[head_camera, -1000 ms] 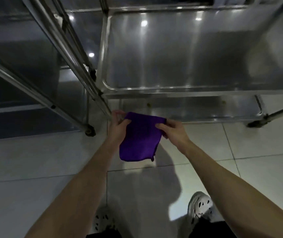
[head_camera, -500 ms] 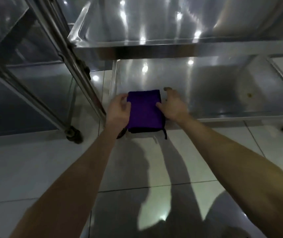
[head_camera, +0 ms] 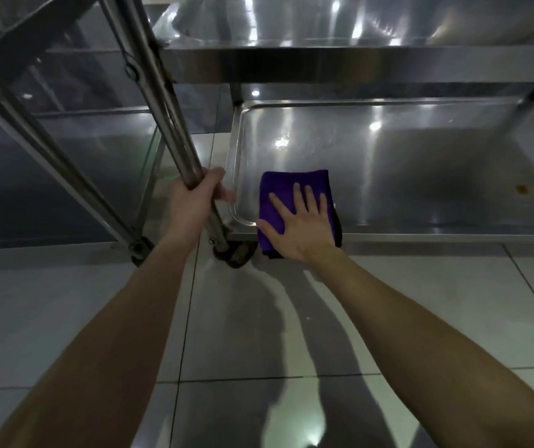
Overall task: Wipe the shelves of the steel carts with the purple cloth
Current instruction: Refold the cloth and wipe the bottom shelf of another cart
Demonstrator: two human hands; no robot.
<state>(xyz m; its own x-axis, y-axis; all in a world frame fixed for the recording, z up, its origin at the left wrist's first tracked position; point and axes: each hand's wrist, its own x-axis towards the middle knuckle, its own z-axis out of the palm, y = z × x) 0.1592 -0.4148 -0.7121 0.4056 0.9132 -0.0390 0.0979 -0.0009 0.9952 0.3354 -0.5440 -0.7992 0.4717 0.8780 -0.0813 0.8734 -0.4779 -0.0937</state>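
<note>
A steel post (head_camera: 170,130) was gripped by the left hand (head_camera: 194,202), its grip closed round the tube just above a caster wheel (head_camera: 234,253) that stood on the tiled floor (head_camera: 65,318). Just right of the post, the lowest shelf (head_camera: 420,163) of the steel cart was seen beneath an upper shelf (head_camera: 356,63). The folded purple cloth (head_camera: 291,185) was laid at the lowest shelf's front left corner, its near edge hung over the rim. It was pressed flat by the right hand (head_camera: 301,224), the grip open, with fingers straight and spread. Farther right, a small brown spot (head_camera: 521,188) was seen on the shelf.
</note>
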